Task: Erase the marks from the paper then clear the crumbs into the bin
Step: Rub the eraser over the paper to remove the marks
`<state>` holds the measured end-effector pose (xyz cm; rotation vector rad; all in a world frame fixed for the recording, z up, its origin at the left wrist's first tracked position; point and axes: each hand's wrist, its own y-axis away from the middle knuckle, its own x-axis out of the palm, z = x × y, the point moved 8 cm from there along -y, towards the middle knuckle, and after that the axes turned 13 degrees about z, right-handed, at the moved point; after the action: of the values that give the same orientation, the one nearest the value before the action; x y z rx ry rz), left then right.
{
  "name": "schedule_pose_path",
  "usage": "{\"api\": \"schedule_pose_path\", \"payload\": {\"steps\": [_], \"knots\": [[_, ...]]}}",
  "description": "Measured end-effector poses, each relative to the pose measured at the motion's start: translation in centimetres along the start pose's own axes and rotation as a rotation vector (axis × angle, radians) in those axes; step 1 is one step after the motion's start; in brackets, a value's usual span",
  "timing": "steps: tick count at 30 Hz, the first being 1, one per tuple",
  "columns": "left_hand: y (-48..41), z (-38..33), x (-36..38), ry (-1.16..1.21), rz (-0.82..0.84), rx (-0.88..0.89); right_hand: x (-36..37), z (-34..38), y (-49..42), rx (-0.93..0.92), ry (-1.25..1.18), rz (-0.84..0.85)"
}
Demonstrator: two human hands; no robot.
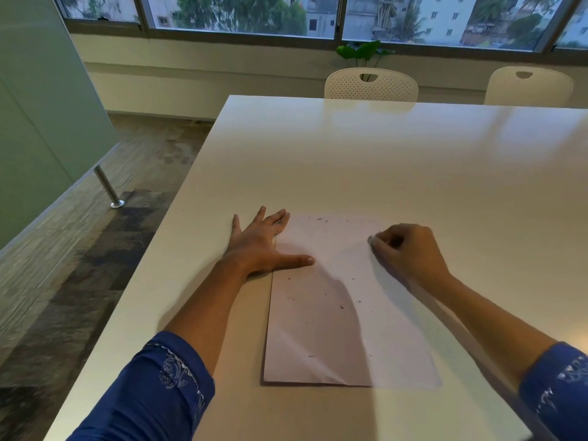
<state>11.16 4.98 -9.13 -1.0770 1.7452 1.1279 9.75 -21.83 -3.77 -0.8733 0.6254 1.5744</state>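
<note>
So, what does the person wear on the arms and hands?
The left sleeve and right sleeve are dark blue, each with a pale printed pattern near the cuff. The left hand and right hand are bare: no gloves, rings or watch show.

Office meeting room: long white table (381, 160), perforated chairs (370, 84).

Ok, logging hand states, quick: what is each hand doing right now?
Left hand: open, flat, pressing the paper down.
Right hand: closed, pinching a small eraser against the paper.
</note>
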Motion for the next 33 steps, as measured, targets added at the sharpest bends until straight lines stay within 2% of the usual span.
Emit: {"api": "schedule_pose_path", "payload": {"steps": [3,7,9,13,17,20,24,26,31,33], "knots": [[0.1,-0.1,0.0,0.005,-0.009,0.005,0.8,0.9,1.1,0.008,-0.005,0.017],[-0.1,0.0,0.1,-0.007,-0.012,-0.004,5.0,6.6,5.9,-0.236,0.036,0.262],[-0.1,0.0,0.1,-0.009,-0.014,-0.002,5.2,7.0,6.3,-0.276,0.057,0.315],[0.0,0.1,0.1,-0.003,-0.013,0.004,1.1,1.8,3.0,-0.026,-0.052,0.122],[-0.1,0.1,0.1,-0.006,-0.013,0.004,-0.4,0.3,2.3,-0.001,0.001,-0.01],[-0.2,0.1,0.2,-0.009,-0.019,0.0,2.3,3.4,4.9,-0.144,-0.017,0.066],[-0.3,0.1,0.1,-0.023,-0.013,-0.012,6.1,7.4,8.6,-0.384,-0.009,0.308],[-0.2,0.1,0.1,-0.026,-0.012,-0.008,5.2,6.6,7.6,-0.35,0.012,0.287],[-0.2,0.2,0.1,-0.007,-0.02,0.015,0.8,2.3,4.1,-0.111,0.034,0.026],[-0.2,0.2,0.0,-0.008,-0.023,0.01,1.3,2.9,4.7,-0.118,0.05,0.047]]}}
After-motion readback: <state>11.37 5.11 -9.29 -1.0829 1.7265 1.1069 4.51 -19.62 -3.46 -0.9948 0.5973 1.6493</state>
